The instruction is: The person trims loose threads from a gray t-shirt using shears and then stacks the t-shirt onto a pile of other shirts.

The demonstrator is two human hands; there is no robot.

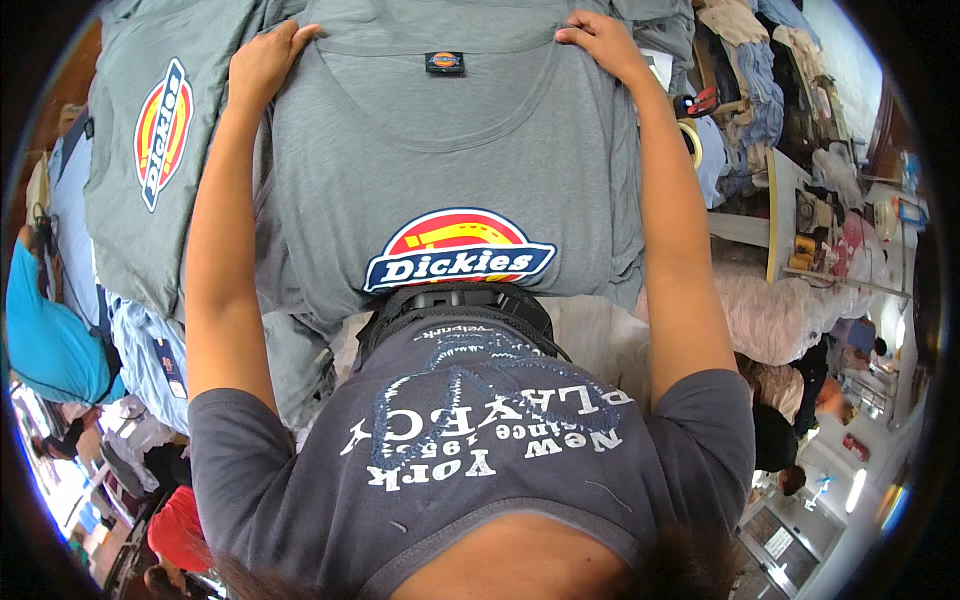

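Observation:
A grey T-shirt (430, 170) lies spread out before me, its wide neckline at the far end and a red, yellow and blue printed logo nearest my waist. A small black label (444, 63) shows inside the neck. My left hand (268, 62) is closed, pinching the shirt at the left shoulder beside the neckline. At the right shoulder my right hand (603, 45) pinches the cloth in the same way. Both arms are stretched out, and the fabric between the hands looks fairly straight.
To the left lies another grey T-shirt (160, 130) with the same logo. A roll of tape (690, 143) and a red-handled tool (700, 101) are right of my forearm. A person in a blue top (55, 330) is at far left. Piled garments (765, 320) stand at the right.

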